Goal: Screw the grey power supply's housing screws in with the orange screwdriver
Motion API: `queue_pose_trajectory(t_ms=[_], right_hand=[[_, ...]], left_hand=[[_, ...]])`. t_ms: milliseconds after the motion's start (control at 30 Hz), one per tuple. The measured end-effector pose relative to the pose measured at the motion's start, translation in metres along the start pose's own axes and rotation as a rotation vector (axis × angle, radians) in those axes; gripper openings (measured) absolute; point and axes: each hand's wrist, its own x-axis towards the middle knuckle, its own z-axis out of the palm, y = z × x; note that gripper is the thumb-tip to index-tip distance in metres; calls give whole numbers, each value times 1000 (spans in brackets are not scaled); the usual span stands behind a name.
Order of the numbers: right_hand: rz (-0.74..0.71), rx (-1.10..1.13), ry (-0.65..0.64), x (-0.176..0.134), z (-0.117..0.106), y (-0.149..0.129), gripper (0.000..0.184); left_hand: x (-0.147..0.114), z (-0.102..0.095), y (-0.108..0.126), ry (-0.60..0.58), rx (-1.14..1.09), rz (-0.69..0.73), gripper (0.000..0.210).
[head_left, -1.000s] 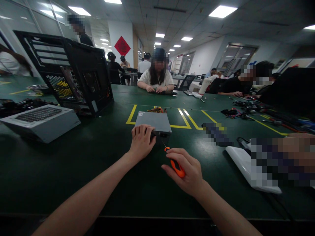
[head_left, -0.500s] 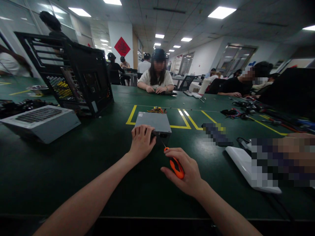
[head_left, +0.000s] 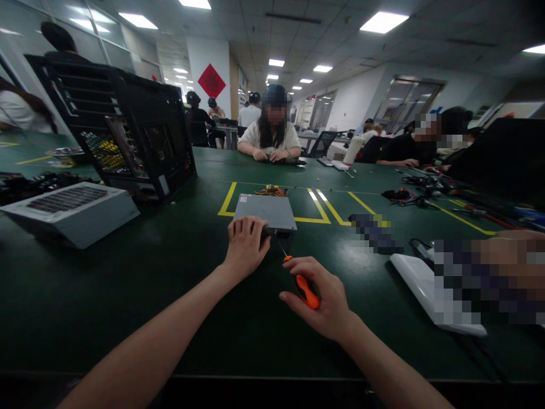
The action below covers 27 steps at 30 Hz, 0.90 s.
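Observation:
A grey computer power supply [head_left: 268,207] lies on the green table in front of me, its bundle of coloured cables [head_left: 275,191] at the far side. My left hand [head_left: 244,244] grips its near left corner, fingers over the top and thumb at the near face. An orange and black screwdriver [head_left: 307,292] is in my right hand [head_left: 326,295], the handle lying against the palm and the index finger by its orange collar. Its thin shaft points up and left to the near face of the power supply. Whether the tip sits in a screw is too small to tell.
At the left stand a black computer case [head_left: 128,125] and a second grey power supply [head_left: 70,213]. On the right are a white flat device [head_left: 426,289], a blurred dark object [head_left: 374,233] and loose cables [head_left: 426,193]. A co-worker [head_left: 272,130] sits across the table [head_left: 204,335].
The screwdriver handle has turned a little in my right hand, which has barely shifted. My left hand and the power supply stay put. A person behind the computer case has moved left.

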Motion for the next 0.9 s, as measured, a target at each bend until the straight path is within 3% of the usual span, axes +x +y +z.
queue_pose_trajectory(t_ms=[167, 367, 500, 700, 900], right_hand=[[-95, -89, -3, 1, -1, -1, 11], [36, 1, 152, -1, 3, 4, 36], [-64, -90, 153, -1, 2, 3, 25], [-136, -203, 253, 2, 3, 4, 48], [-197, -289, 211, 0, 6, 9, 39]], left_hand=[[0, -1, 1, 2, -4, 1, 26], [1, -1, 1, 2, -4, -4, 28], [1, 0, 1, 2, -10, -7, 27], [1, 0, 1, 6, -10, -5, 27], [1, -1, 2, 7, -7, -5, 28]])
